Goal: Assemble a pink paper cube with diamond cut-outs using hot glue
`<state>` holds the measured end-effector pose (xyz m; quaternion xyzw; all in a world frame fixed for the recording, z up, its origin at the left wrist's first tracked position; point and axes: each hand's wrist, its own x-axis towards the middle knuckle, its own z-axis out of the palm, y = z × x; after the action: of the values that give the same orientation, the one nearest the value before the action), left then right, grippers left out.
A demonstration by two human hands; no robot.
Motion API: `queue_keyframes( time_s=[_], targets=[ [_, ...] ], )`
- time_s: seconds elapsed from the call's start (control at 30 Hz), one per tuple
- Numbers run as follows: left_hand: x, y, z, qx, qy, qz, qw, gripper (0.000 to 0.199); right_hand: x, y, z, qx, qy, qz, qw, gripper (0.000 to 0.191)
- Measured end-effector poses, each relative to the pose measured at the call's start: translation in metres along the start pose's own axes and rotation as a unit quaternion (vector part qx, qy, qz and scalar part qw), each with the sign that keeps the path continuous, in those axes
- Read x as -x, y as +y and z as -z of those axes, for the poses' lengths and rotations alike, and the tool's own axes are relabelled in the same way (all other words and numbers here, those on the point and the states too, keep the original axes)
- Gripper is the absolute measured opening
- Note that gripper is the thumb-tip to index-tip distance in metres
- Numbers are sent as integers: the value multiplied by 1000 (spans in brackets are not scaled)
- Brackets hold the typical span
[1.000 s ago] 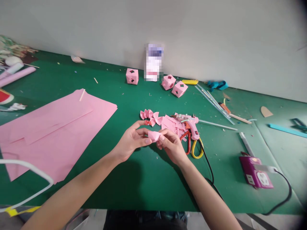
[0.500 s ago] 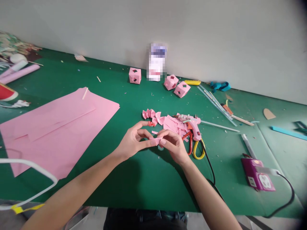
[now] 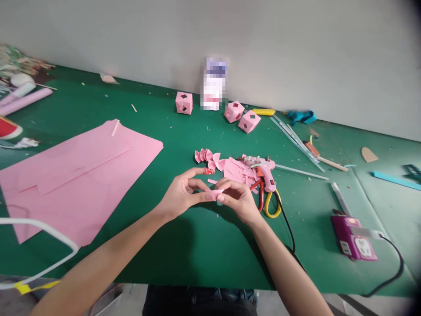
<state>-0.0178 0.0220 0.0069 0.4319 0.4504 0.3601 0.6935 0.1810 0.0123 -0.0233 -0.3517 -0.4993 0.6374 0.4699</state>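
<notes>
Between my two hands is a small folded pink paper piece [image 3: 215, 193]. My left hand [image 3: 184, 192] pinches its left end between thumb and finger, with red tape round the outstretched index finger. On the other end, the thumb and fingers of my right hand [image 3: 238, 201] are closed. Just beyond the hands lie several curled pink pieces [image 3: 207, 157] and a pile of pink paper strips [image 3: 237, 171]. A pink glue gun [image 3: 269, 175] rests beside that pile, next to scissors with red and yellow handles [image 3: 272, 210].
Large pink sheets [image 3: 88, 188] cover the left of the green table [image 3: 158, 263]. Three pink paper polyhedra, one of them a box [image 3: 183, 103], stand near a blurred phone-like object [image 3: 214, 83] at the wall. A purple power block [image 3: 353, 239] with a cable sits at right.
The pink piece looks slightly more opened out between my fingertips, and my right thumb has shifted a little. Both hands keep hold of it. The view has moved slightly.
</notes>
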Motion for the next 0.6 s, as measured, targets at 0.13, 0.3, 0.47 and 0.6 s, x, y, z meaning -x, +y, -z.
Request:
queue_keyframes(
  time_s=[0.13, 0.3, 0.47, 0.6],
  targets=[
    [-2, 0, 0, -13, -3, 4, 1000, 52, -1, -2, -1, -6, -6, -4, 1000, 24],
    [-1, -1, -1, 4, -4, 13, 1000, 43, -2, -1, -3, -15, -11, -17, 1000, 29],
    [-1, -3, -1, 21, -4, 21, 1000, 45, -2, -2, -5, -7, -13, -19, 1000, 33],
    [-2, -5, 0, 31, -3, 16, 999, 51, -2, -2, -6, -10, -9, -18, 1000, 32]
  ],
)
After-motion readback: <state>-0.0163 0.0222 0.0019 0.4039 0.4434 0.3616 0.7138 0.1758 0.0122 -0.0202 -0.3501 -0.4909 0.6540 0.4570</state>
